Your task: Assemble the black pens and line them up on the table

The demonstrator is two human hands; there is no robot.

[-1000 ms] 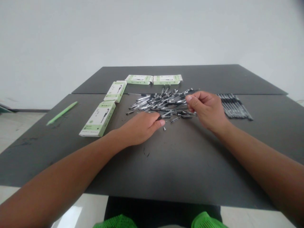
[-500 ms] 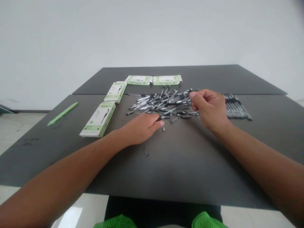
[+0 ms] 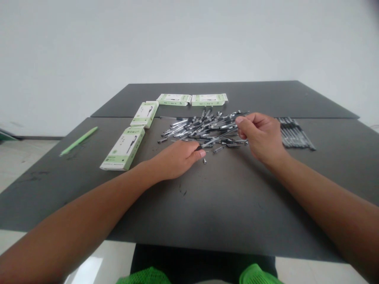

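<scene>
A: What's furthest left on the dark table (image 3: 207, 205)?

B: A green pen (image 3: 78, 140), lying alone near the left edge. Next come four green-and-white boxes: the nearest box (image 3: 123, 148), a second box (image 3: 145, 113) beyond it, then two more boxes (image 3: 192, 99) end to end at the back.

A: And the left hand (image 3: 175, 159)?

B: It rests low on the table at the near edge of the pen pile (image 3: 204, 128), fingers curled together. Its thumb and fingertips seem to pinch the dark end of one thin pen (image 3: 217, 138), close to a small loose cap (image 3: 204, 160) on the table.

A: Where does that pen run?

B: Up and right, slanted across the near side of the pile, towards the right hand (image 3: 262, 136).

A: What is the right hand doing?

B: It is lifted just above the right side of the pile, fingers bent inward, thumb pressed against them at the pen's upper end. Whether it grips only that one pen, I cannot tell.

A: Anything further right?

B: A neat row of black pens (image 3: 296, 132), laid side by side, just beyond the right hand.
</scene>
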